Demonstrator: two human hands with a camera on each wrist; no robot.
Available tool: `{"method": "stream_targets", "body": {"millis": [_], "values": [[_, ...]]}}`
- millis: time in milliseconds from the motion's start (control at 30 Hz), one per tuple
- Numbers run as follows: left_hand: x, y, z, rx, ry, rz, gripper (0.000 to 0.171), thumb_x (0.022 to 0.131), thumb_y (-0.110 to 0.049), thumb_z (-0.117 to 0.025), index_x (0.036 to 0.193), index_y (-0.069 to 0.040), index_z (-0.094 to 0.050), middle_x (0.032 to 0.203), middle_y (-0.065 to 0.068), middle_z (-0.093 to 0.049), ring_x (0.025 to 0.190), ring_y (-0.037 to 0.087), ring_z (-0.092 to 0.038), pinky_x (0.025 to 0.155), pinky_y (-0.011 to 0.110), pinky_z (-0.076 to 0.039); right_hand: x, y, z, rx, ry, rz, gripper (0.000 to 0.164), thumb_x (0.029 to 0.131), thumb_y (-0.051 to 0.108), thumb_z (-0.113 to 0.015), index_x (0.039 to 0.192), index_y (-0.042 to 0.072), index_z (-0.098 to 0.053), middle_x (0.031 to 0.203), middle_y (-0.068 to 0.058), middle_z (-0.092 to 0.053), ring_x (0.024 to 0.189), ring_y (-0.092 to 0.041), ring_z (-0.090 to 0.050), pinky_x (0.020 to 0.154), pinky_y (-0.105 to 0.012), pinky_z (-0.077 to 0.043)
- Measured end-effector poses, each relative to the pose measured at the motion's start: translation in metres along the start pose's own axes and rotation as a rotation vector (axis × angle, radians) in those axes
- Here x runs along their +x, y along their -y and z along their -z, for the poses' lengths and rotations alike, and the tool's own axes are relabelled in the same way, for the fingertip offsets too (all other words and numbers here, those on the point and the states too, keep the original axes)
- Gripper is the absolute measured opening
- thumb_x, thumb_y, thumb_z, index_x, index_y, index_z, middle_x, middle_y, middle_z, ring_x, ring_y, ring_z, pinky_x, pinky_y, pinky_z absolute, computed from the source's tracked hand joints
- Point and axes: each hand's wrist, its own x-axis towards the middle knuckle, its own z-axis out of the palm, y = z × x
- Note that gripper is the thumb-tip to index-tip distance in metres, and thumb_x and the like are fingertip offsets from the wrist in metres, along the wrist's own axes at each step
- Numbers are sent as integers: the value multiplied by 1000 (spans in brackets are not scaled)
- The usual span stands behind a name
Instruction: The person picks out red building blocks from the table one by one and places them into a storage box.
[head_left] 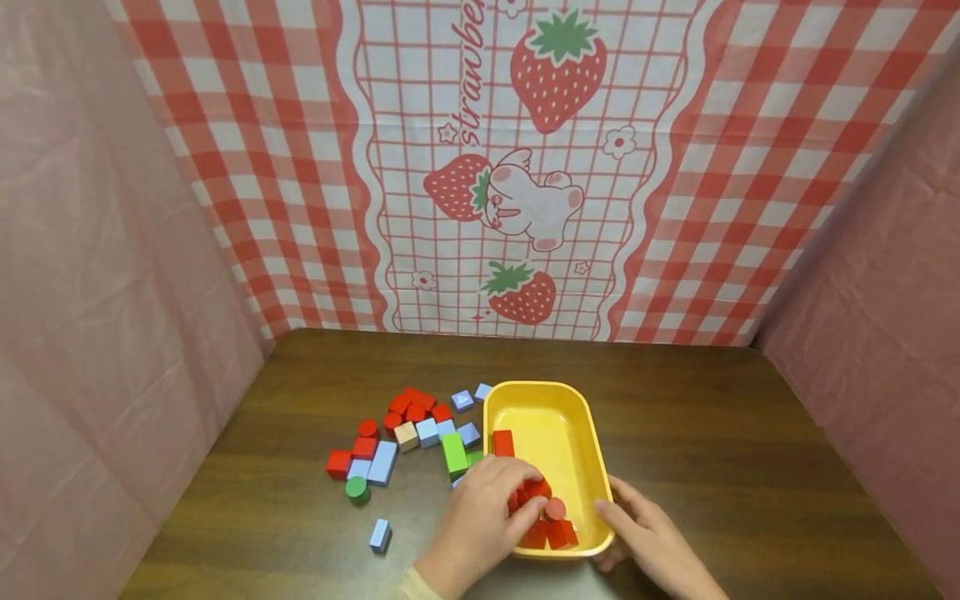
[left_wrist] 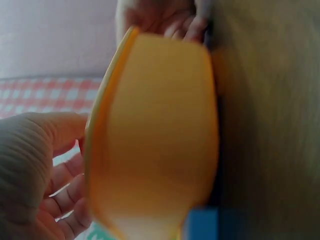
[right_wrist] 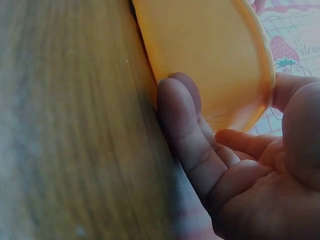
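Observation:
A yellow plastic tray (head_left: 588,433) stands on the table, with several red blocks (head_left: 562,534) in its near end and another red block (head_left: 503,443) by its left wall. My left hand (head_left: 480,517) reaches over the tray's left near side, fingers and thumb curved around red pieces; whether it grips one is hidden. In the left wrist view the tray's outer wall (left_wrist: 160,130) covers the fingertips of the left hand (left_wrist: 37,170). My right hand (head_left: 648,533) holds the tray's near right corner, thumb over the rim and fingers against the outer wall (right_wrist: 215,50).
Left of the tray lie loose red blocks (head_left: 339,463), blue blocks (head_left: 382,463), a light green block (head_left: 454,455), a green cylinder (head_left: 357,490) and a plain wooden block (head_left: 406,436). One small blue block (head_left: 380,536) lies apart nearer the front. A checked strawberry cloth (head_left: 525,192) hangs behind the table.

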Motion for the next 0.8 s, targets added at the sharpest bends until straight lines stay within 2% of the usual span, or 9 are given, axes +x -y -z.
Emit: {"method": "stream_targets", "body": {"millis": [133,233,333,433,533,600,667,800], "values": [[0,-5,-14,57,36,-36,19,82,-31,-80,90,-20,-66,86,-12,-65,79,8,-50,71,25,-46,-1,2,0,5,8,25,53,106,23,-48,150,0,-30,91,-27,-64,61,-40,-64,57,-48,-58],[-1,-5,-21,104,51,-39,20,81,-34,-81,84,-22,-65,82,-13,-64,77,8,-49,69,25,-45,-2,1,0,2,13,35,53,106,22,-48,150,-1,-30,94,-28,-64,61,-40,-64,56,-48,-58],[-2,-6,-21,108,41,-33,20,81,-33,-81,80,-22,-65,81,-13,-64,77,8,-49,69,26,-44,-2,1,0,-8,12,34,53,106,22,-48,150,-1,-30,93,-27,-64,61,-39,-64,56,-47,-58],[-1,-7,-13,47,22,-21,17,80,-29,-81,79,-21,-66,84,-12,-66,79,8,-51,70,27,-46,-1,0,-1,-12,10,25,54,106,23,-48,149,-2,-30,91,-27,-65,61,-39,-64,56,-47,-58],[0,-2,5,4,18,3,14,82,-27,-80,83,-19,-68,91,-10,-68,85,8,-54,74,30,-48,-1,0,-1,-5,8,11,55,105,24,-49,149,-3,-30,91,-27,-65,61,-39,-64,56,-47,-58],[-2,9,23,14,11,49,13,83,-27,-79,85,-18,-70,93,-9,-69,89,9,-55,78,34,-50,0,0,-1,-13,3,-3,57,105,25,-49,150,-3,-29,90,-26,-65,61,-39,-64,57,-46,-58],[-6,29,45,73,-10,103,13,84,-26,-79,88,-17,-71,95,-7,-69,92,12,-56,81,38,-50,0,0,-2,-26,0,-15,59,105,28,-50,150,-3,-29,89,-24,-66,61,-38,-64,57,-45,-59],[-22,81,90,244,-56,254,18,82,-15,-79,97,-7,-72,101,6,-70,94,24,-57,84,47,-50,1,1,-1,-38,-4,-20,62,105,30,-50,150,-4,-27,88,-23,-66,61,-38,-64,57,-44,-59]]}}
